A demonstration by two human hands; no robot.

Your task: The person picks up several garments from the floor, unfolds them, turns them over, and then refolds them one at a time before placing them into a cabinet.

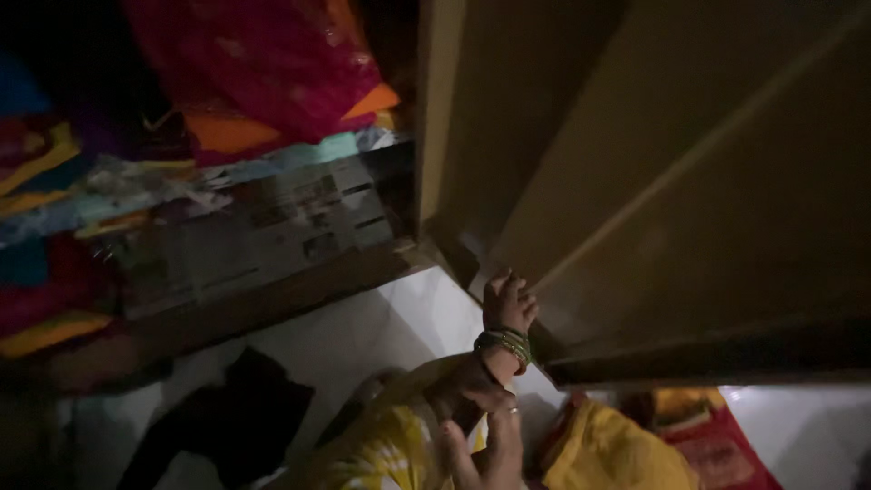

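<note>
Fingers [494, 440] of the nearer hand [481, 426], which looks like the right hand, are lying stretched out and relaxed at the bottom of the view, a ring on one, touching the other wrist just below its green bangles [504, 343]. The left hand [508, 304] is reaching beyond it, fingers curled in against the lower edge of the wooden cupboard door [635, 181]; whether they are truly gripping it is unclear. Yellow cloth [399, 445] is draping beneath both arms over the white floor [363, 336]. Further off, newspaper [272, 227] is lining a shelf, with folded pink and orange fabrics [263, 73] stacked above.
</note>
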